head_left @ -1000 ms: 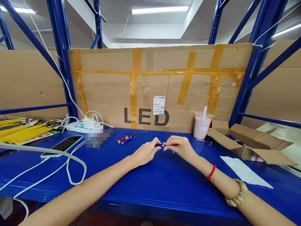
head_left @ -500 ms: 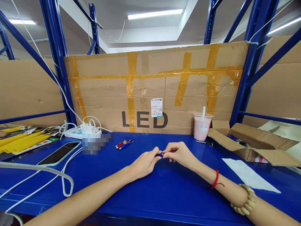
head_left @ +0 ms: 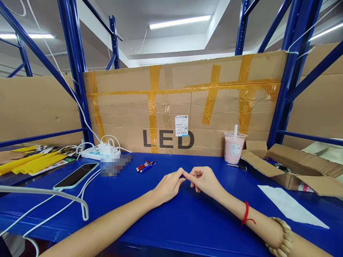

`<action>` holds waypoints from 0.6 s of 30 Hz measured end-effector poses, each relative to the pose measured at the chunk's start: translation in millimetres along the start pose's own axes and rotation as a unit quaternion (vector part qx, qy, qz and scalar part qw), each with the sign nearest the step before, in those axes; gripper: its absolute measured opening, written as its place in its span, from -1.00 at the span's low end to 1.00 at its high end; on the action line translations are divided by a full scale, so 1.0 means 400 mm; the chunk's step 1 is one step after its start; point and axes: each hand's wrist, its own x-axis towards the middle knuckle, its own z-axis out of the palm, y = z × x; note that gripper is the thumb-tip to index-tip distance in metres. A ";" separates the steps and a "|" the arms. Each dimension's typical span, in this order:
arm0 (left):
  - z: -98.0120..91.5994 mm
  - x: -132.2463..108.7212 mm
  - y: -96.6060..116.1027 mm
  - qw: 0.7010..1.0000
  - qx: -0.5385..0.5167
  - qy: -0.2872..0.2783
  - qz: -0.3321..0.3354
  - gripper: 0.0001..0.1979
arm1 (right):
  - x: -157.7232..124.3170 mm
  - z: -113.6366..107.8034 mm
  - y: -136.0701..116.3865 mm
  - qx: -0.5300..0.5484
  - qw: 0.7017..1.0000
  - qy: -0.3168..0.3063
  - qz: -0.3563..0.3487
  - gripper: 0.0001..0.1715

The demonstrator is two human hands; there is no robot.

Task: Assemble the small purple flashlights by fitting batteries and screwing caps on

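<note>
Blue metal rack posts (head_left: 75,53), taped cardboard panel (head_left: 128,110), blue tabletop (head_left: 203,221), pale ceiling (head_left: 120,14), lit tube light (head_left: 180,22)

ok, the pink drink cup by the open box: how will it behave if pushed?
The cup may tip if pushed high, being taller than wide and narrower at the base. It's probably fairly heavy for its size, since pink shows almost to the rim. The upright straw could catch easily.

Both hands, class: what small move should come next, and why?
Perhaps the right hand should ease slightly away from the left hand: their fingers are close together, and anything held between them is largely hidden, so a gap might reveal it.
</note>
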 end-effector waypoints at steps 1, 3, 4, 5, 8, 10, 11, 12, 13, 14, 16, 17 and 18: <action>-0.001 0.001 0.002 1.000 -0.002 0.000 0.003 -0.82 | -0.001 0.002 -0.001 -0.009 1.000 0.009 -0.006 -0.56; -0.002 0.002 0.005 1.000 -0.005 0.005 0.009 -0.74 | -0.004 0.006 -0.003 -0.020 0.999 0.020 -0.014 -0.60; -0.002 0.003 0.007 1.000 -0.006 0.008 0.011 -0.72 | -0.005 0.007 -0.004 -0.022 0.999 0.023 -0.016 -0.61; -0.002 0.004 0.008 1.000 -0.005 0.011 0.010 -0.71 | -0.005 0.008 -0.006 -0.025 0.999 0.025 -0.018 -0.63; 0.000 0.007 0.011 1.000 0.001 0.018 0.006 -0.70 | -0.005 0.006 -0.010 -0.029 0.999 0.033 -0.019 -0.65; 0.002 0.010 0.013 1.000 0.007 0.021 0.001 -0.71 | -0.002 0.000 -0.012 -0.031 0.999 0.035 -0.020 -0.65; 0.002 0.011 0.014 1.000 0.009 0.021 -0.002 -0.71 | 0.001 -0.004 -0.013 -0.033 0.999 0.033 -0.020 -0.65; 0.002 0.012 0.015 1.000 0.012 0.020 -0.004 -0.72 | 0.004 -0.009 -0.013 -0.035 0.999 0.028 -0.021 -0.65; 0.002 0.014 0.016 1.000 0.013 0.018 -0.006 -0.73 | 0.007 -0.014 -0.014 -0.038 0.999 0.022 -0.022 -0.64; 0.002 0.015 0.017 1.000 0.014 0.014 -0.008 -0.74 | 0.011 -0.019 -0.014 -0.040 0.999 0.015 -0.023 -0.64; 0.000 0.016 0.018 1.000 0.014 0.007 -0.010 -0.75 | 0.017 -0.027 -0.014 -0.043 0.999 0.003 -0.022 -0.62; -0.001 0.017 0.018 1.000 0.013 0.006 -0.012 -0.75 | 0.020 -0.029 -0.014 -0.043 0.999 -0.003 -0.022 -0.61; -0.001 0.017 0.018 1.000 0.012 0.006 -0.015 -0.74 | 0.023 -0.031 -0.014 -0.043 0.999 -0.009 -0.023 -0.60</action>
